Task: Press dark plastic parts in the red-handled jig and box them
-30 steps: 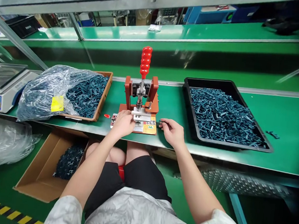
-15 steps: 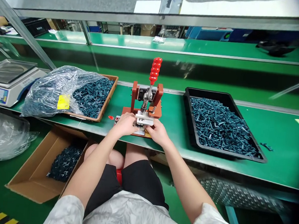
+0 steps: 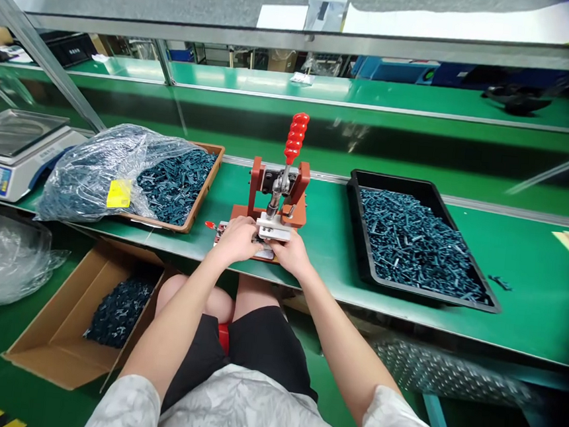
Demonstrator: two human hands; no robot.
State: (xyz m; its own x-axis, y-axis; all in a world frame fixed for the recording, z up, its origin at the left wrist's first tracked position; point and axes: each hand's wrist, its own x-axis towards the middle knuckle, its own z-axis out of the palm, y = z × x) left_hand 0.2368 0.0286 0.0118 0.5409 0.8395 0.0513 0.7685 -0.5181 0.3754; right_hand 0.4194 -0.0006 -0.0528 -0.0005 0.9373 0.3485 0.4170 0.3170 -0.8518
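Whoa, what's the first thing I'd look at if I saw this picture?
The bright red knobbly handle pokes up first, on top of the rust-red press in the middle of the green bench. The left hand and right hand sit close together at the front of the press. To the right, a big black tray is heaped with small dark teal parts.

Right hand (image 3: pixel 291 252): moved in from the bench beside the toggle press (image 3: pixel 276 199), now at its steel clamp block (image 3: pixel 273 228).
Hand spacing: right hand now just beside left hand (image 3: pixel 232 241).
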